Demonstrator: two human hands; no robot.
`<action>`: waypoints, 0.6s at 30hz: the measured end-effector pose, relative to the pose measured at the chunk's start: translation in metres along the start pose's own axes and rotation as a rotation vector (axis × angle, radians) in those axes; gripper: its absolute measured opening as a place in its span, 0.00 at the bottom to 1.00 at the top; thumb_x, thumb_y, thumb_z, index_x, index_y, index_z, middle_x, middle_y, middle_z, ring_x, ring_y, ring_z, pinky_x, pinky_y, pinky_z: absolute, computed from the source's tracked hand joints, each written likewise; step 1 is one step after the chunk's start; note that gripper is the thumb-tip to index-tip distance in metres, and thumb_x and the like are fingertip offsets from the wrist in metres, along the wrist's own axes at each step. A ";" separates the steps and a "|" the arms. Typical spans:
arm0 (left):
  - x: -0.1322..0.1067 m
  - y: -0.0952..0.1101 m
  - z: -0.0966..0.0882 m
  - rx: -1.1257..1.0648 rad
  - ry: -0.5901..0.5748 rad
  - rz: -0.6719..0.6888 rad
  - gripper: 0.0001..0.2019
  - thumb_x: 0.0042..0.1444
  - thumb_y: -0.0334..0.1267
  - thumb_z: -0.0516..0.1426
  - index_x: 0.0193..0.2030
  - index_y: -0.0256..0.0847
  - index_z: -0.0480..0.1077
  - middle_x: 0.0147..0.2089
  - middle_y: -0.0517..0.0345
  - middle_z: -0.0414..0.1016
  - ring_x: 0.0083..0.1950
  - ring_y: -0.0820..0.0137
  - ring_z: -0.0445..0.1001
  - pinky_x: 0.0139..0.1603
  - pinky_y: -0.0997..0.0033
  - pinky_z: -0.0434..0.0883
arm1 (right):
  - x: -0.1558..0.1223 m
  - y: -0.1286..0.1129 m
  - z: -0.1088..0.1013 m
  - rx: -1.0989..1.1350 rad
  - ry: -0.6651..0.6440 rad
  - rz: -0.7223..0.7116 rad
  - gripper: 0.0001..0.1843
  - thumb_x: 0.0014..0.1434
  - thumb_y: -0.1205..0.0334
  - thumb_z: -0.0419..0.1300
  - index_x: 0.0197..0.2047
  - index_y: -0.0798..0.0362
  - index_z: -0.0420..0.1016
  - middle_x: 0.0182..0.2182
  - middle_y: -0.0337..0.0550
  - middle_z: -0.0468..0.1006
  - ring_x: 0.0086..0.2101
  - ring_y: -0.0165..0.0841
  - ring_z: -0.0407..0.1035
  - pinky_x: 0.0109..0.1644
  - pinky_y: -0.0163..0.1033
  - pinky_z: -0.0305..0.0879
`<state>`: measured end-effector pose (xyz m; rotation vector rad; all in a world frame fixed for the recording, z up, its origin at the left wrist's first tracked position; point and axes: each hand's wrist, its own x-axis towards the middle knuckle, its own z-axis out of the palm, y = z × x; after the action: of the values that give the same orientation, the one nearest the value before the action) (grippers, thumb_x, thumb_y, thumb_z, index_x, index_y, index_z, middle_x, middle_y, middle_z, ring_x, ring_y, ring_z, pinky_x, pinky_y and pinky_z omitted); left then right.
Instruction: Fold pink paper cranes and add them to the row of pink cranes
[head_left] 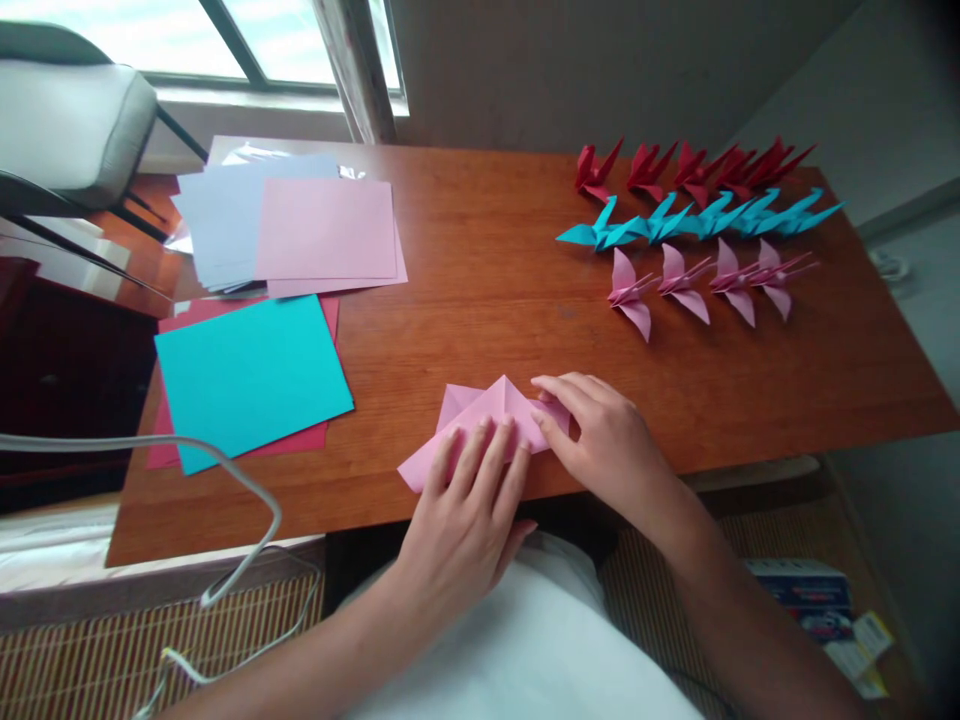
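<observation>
In the head view, I am working on a wooden table (480,300), and I am taking the folded pink paper (505,402) as the centre of my clock face. It is lying close to the near edge, straight in front of me, with a creased peak pointing to 12 o'clock and one corner reaching out towards 8. My left hand (459,525) is lying flat over its near part, fingers spread and holding nothing in the palm. My right hand (604,430) is curving in from 3 o'clock, thumb and forefinger meeting the paper's right side; I cannot tell whether they are pinching it or only touching.

Towards 9 o'clock a turquoise sheet (255,375) is lying across red sheets (309,438). Between 10 and 11, pink sheets (326,230) are overlapping pale bluish sheets (225,220). Between 1 and 2, red paper birds (694,172) are standing in a row, with turquoise paper birds (716,215) lining up nearer me. At 2 o'clock four pink paper birds (735,292) are making the nearest row.
</observation>
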<state>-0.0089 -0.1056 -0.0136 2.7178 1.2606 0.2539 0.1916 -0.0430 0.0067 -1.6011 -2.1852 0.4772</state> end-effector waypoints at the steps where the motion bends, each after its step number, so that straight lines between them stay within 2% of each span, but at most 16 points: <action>1: 0.000 -0.001 0.000 0.002 -0.001 0.001 0.34 0.69 0.52 0.51 0.73 0.30 0.58 0.76 0.39 0.56 0.76 0.45 0.56 0.75 0.40 0.51 | -0.001 -0.001 -0.002 -0.030 -0.023 0.021 0.12 0.67 0.63 0.57 0.51 0.53 0.76 0.41 0.50 0.82 0.43 0.44 0.75 0.50 0.50 0.71; 5: 0.001 -0.006 -0.001 -0.008 0.000 -0.002 0.33 0.69 0.52 0.51 0.73 0.31 0.58 0.77 0.40 0.56 0.76 0.46 0.56 0.75 0.40 0.50 | -0.007 -0.001 -0.005 -0.089 -0.100 0.107 0.11 0.64 0.63 0.60 0.50 0.53 0.76 0.33 0.46 0.80 0.37 0.42 0.74 0.45 0.48 0.70; 8: 0.001 -0.008 -0.001 -0.011 0.014 0.012 0.32 0.69 0.51 0.53 0.73 0.32 0.58 0.76 0.41 0.56 0.76 0.46 0.56 0.75 0.40 0.50 | -0.010 0.000 -0.005 0.013 -0.124 0.164 0.10 0.63 0.64 0.60 0.48 0.53 0.76 0.32 0.42 0.79 0.35 0.39 0.74 0.43 0.45 0.68; 11: 0.000 -0.007 0.000 -0.019 0.015 0.016 0.32 0.68 0.50 0.53 0.73 0.33 0.59 0.76 0.41 0.57 0.76 0.46 0.56 0.75 0.40 0.50 | -0.013 0.000 -0.005 0.143 -0.160 0.205 0.05 0.65 0.63 0.59 0.41 0.50 0.76 0.31 0.40 0.79 0.32 0.35 0.72 0.39 0.41 0.66; 15: 0.000 -0.007 0.001 -0.022 0.018 0.016 0.31 0.69 0.50 0.53 0.72 0.33 0.60 0.76 0.40 0.57 0.75 0.46 0.58 0.74 0.40 0.51 | -0.016 0.000 -0.006 0.206 -0.188 0.238 0.08 0.65 0.62 0.59 0.33 0.50 0.74 0.28 0.37 0.76 0.29 0.32 0.69 0.35 0.39 0.63; 18: 0.001 -0.009 0.000 -0.008 0.043 0.020 0.28 0.69 0.45 0.53 0.71 0.33 0.62 0.75 0.40 0.59 0.74 0.46 0.60 0.74 0.40 0.52 | -0.015 -0.002 -0.007 0.303 -0.156 0.249 0.08 0.64 0.64 0.59 0.32 0.50 0.73 0.31 0.39 0.76 0.31 0.32 0.70 0.35 0.38 0.65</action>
<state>-0.0150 -0.0995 -0.0158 2.7337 1.2414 0.3202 0.1978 -0.0579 0.0120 -1.7168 -1.9084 0.9863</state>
